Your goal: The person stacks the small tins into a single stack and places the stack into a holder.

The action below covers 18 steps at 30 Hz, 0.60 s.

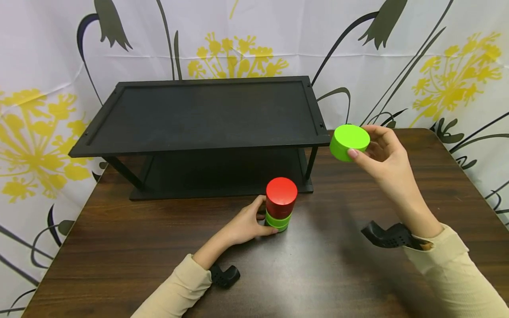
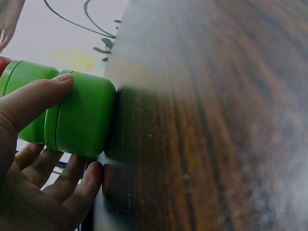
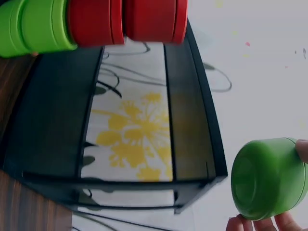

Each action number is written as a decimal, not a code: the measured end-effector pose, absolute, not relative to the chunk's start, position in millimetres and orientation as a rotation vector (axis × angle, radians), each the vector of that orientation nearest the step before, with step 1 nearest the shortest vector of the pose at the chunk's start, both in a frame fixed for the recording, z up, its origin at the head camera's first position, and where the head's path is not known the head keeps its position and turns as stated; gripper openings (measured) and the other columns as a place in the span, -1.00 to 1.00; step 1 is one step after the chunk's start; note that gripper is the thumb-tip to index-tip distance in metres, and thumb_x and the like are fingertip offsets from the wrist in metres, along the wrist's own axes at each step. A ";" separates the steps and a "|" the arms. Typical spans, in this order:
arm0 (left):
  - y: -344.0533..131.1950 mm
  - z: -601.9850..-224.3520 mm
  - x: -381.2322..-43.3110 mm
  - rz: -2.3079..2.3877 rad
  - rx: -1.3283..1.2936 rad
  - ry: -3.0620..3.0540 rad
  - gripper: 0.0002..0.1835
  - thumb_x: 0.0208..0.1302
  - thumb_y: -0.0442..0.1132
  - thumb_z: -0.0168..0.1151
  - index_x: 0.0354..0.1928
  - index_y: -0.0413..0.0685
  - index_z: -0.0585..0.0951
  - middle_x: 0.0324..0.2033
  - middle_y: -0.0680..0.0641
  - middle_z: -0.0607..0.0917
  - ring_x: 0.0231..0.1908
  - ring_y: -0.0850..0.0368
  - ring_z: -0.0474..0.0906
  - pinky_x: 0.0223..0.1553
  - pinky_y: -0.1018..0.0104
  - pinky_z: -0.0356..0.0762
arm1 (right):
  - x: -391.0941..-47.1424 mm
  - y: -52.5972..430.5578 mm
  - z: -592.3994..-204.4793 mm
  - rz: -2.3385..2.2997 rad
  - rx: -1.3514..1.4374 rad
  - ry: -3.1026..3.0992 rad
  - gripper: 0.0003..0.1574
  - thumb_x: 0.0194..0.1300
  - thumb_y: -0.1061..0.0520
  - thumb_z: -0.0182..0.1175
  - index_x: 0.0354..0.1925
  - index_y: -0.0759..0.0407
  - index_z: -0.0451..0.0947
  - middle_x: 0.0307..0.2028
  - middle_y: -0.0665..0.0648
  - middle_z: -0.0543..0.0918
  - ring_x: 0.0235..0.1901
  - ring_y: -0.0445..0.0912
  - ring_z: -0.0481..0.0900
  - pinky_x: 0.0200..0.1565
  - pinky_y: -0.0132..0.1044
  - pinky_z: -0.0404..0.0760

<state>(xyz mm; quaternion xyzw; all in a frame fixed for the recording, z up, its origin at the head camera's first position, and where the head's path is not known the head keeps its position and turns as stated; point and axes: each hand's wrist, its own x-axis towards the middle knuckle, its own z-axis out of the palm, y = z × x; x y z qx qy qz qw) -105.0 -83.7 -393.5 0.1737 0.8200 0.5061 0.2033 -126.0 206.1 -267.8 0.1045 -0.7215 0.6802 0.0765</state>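
Two green jars (image 1: 277, 222) stand at the bottom of an upright stack on the table, with two red jars (image 3: 151, 19) on top. My left hand (image 1: 246, 224) grips the lower part of this stack. Its thumb lies against the bottom green jar (image 2: 86, 115), near the lid seam, and its fingers reach around the far side. Up to the right, my right hand (image 1: 383, 152) holds another round green jar (image 1: 349, 141) in the air between thumb and fingers. In the right wrist view, that jar's base faces the camera.
A black two-tier shelf (image 1: 214, 115) stands at the back of the dark wooden table (image 1: 338, 274), just behind the stack. Its right edge is close to the raised jar. A white cloth (image 1: 270, 26) with printed flowers hangs behind. Black camera mounts (image 1: 385, 235) sit on both wrists.
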 end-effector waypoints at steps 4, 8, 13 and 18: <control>-83.7 -392.8 -105.0 1.413 0.483 2.285 -0.28 0.08 -0.30 0.42 0.25 -0.12 0.26 0.19 -0.15 0.47 0.23 -0.08 0.43 0.24 0.01 0.49 | -120.7 195.8 -266.3 2.033 0.383 -2.205 -0.46 0.20 0.37 0.23 0.10 0.03 0.36 0.03 -0.08 0.50 -0.07 -0.26 0.53 -0.13 -0.62 0.54; -83.5 -392.1 -105.1 1.416 0.487 2.278 -0.28 0.08 -0.30 0.42 0.25 -0.12 0.26 0.20 -0.15 0.46 0.24 -0.09 0.43 0.24 0.02 0.49 | -114.4 183.5 -267.0 2.028 0.424 -2.248 -0.41 0.18 0.38 0.24 0.14 0.08 0.34 0.03 -0.05 0.52 -0.07 -0.23 0.53 -0.09 -0.59 0.54; -83.5 -391.6 -104.8 1.422 0.500 2.277 -0.28 0.07 -0.31 0.42 0.24 -0.12 0.26 0.19 -0.16 0.46 0.23 -0.10 0.43 0.24 0.01 0.50 | -108.0 169.2 -270.6 1.955 0.486 -2.332 -0.33 0.15 0.38 0.27 0.21 0.18 0.31 0.04 -0.05 0.52 -0.07 -0.21 0.53 -0.01 -0.58 0.54; -83.3 -392.4 -104.9 1.420 0.486 2.281 -0.28 0.06 -0.31 0.43 0.23 -0.11 0.27 0.17 -0.16 0.48 0.22 -0.10 0.44 0.24 0.00 0.49 | -105.3 158.3 -275.8 1.887 0.532 -2.430 -0.27 0.15 0.34 0.30 0.26 0.20 0.29 0.06 -0.06 0.52 -0.03 -0.20 0.55 0.09 -0.57 0.53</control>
